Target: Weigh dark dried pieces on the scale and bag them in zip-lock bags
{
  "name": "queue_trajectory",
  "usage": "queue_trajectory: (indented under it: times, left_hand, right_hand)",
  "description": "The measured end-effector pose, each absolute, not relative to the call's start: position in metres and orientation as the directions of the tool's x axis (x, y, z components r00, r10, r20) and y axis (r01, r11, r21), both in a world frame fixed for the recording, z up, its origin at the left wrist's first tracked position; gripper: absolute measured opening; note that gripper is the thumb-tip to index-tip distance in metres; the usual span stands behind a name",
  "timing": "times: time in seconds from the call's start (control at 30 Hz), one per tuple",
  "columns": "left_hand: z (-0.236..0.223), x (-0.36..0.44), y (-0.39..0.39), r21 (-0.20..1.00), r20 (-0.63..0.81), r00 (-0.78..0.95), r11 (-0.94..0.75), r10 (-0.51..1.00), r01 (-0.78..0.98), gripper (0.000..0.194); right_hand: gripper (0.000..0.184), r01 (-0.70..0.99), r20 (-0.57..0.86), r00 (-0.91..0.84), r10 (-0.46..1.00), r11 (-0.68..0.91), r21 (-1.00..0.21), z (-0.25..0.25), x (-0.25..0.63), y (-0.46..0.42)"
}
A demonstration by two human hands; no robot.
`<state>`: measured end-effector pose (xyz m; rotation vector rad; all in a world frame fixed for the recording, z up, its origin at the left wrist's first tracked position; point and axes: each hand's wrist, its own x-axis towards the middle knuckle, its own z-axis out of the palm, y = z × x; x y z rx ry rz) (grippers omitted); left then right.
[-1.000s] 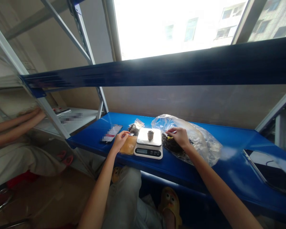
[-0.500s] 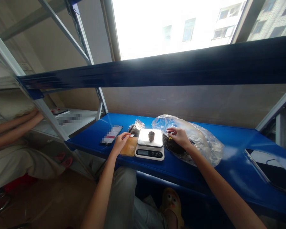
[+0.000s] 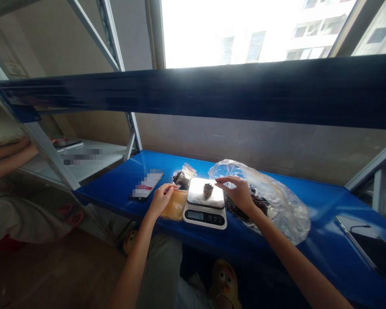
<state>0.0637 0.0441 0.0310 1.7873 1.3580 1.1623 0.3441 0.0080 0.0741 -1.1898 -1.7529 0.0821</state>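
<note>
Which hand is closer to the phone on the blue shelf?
Left. The left hand sits just right of the smartphone; the right hand is beyond the kitchen scale.

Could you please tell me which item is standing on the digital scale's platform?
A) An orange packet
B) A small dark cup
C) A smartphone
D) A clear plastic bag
B: the small dark cup stands upright on the platform of the digital scale.

phone screen [image 3: 147, 185] pixelated | scale readout [image 3: 195, 216] too small to read | dark device [image 3: 369, 244] cut off right
</note>
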Motion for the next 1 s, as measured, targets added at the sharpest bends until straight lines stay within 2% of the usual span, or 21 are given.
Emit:
queue_trajectory:
  times: [0.17,0.37,0.57,0.77,1.0]
  left_hand:
    - [0.033,0.065,0.040,0.843,0.304,0.094,-0.313,0.948,0.438,0.028]
    - [0.033,0.067,0.037,0.841,0.305,0.093,-0.314,0.948,0.440,0.027]
    - [0.036,0.068,0.034,0.833,0.309,0.097,-0.319,0.946,0.453,0.026]
    - [0.039,0.069,0.032,0.817,0.323,0.103,-0.332,0.941,0.471,0.026]
    - [0.035,0.068,0.035,0.803,0.343,0.114,-0.354,0.932,0.480,0.028]
  right_hand:
    - [0.023,0.698,0.676,-0.176,0.716,0.575,-0.427,0.076,0.331,0.010]
    - [0.026,0.777,0.659,-0.320,0.681,0.586,-0.228,0.074,0.337,0.006]
    - [0.021,0.800,0.677,-0.417,0.607,0.598,-0.043,0.071,0.332,0.001]
    - [0.027,0.792,0.699,-0.418,0.580,0.610,-0.033,0.064,0.328,0.000]
    - [0.029,0.798,0.662,-0.437,0.609,0.602,-0.026,0.061,0.332,-0.001]
